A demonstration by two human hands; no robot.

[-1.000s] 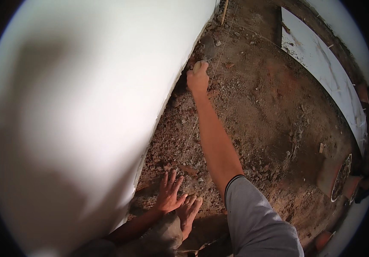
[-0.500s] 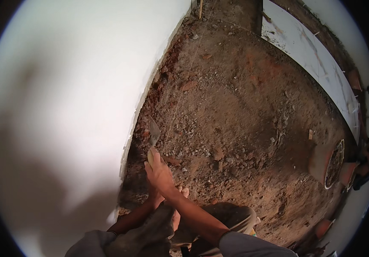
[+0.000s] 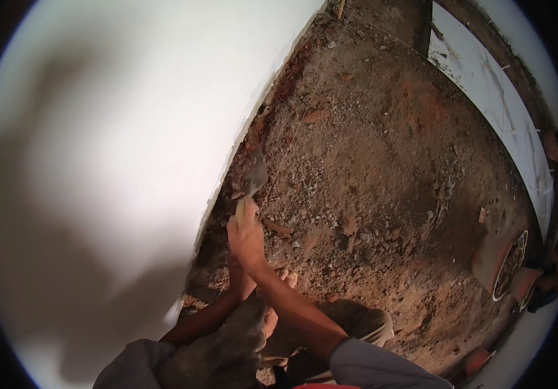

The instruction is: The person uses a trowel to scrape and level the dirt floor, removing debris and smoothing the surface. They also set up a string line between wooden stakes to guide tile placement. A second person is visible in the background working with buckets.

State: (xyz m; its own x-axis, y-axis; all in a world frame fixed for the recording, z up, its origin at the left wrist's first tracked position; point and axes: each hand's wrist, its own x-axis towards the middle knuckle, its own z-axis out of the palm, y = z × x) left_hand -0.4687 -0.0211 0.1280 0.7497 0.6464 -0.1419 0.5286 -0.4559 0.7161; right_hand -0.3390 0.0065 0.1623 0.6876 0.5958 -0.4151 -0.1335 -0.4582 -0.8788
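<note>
My right hand (image 3: 246,236) is closed round the pale yellowish handle of a trowel (image 3: 257,174). Its pointed metal blade rests at the dirt close to the foot of the white wall (image 3: 130,142). My left hand (image 3: 240,280) lies behind and below the right one, where the two forearms cross. The right hand and wrist cover its fingers, so what it holds or touches is hidden. Loose brown soil (image 3: 370,168) with small stones surrounds the blade.
A thin string (image 3: 292,139) runs along the ground beside the wall. Marbled white tiles (image 3: 486,91) border the dirt at the far right. A round container of dirt (image 3: 511,264) stands at the right. My bare toes (image 3: 287,277) are just beside my right forearm.
My right hand has pushed the trowel forward along the wall, and the blade shows broader. My left hand has shifted slightly forward. The whole view has swung a little, moving the scene rightward.
</note>
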